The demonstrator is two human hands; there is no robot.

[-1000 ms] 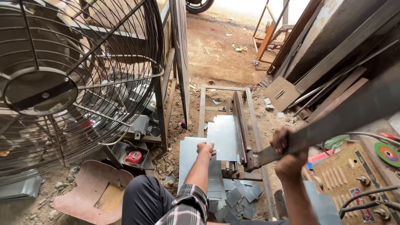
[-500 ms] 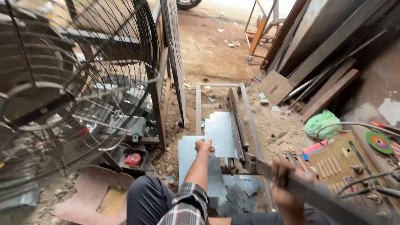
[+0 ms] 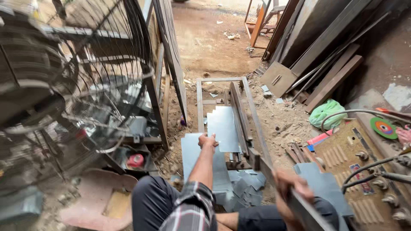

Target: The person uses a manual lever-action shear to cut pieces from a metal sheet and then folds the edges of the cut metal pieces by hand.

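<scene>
My left hand [image 3: 207, 141] presses on the near edge of a grey metal sheet [image 3: 224, 128] that lies across a floor-mounted lever shear [image 3: 239, 115]. My right hand [image 3: 291, 186] grips the shear's long lever handle [image 3: 295, 201], which is swung down low near my knee. A second flat sheet [image 3: 190, 154] lies under my left forearm. Several small cut metal pieces [image 3: 244, 182] are piled on the ground below the blade.
A large caged fan [image 3: 64, 98] fills the left. A welding machine [image 3: 364, 171] with cables sits at right, beside a green bag [image 3: 327, 113] and a grinding disc [image 3: 384, 127]. Steel bars [image 3: 329, 55] lean on the right wall. A rusty shovel pan [image 3: 98, 201] lies lower left.
My right hand has pulled the lever handle down from about shoulder height to low by my knee. My left hand stays on the sheet.
</scene>
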